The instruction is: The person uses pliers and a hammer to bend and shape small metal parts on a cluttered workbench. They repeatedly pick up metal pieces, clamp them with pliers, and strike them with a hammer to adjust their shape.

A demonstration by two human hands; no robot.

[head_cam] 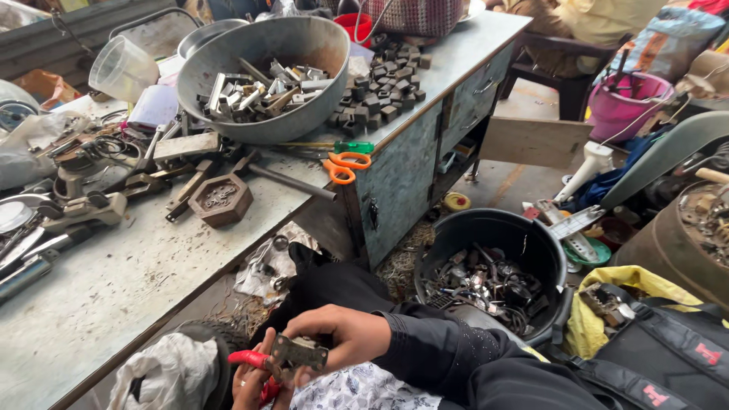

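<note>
Head view showed the right hand (345, 334) clenched on a flat metal plate (298, 354) low over the lap, its long axis level. The left hand (254, 380), directly below, gripped red-handled pliers (249, 359) touching the plate's left edge.

Red label patches (708, 354) on black bag (668, 357) lower right, patterned sack (668, 42) upper right, no screens or signs
</note>
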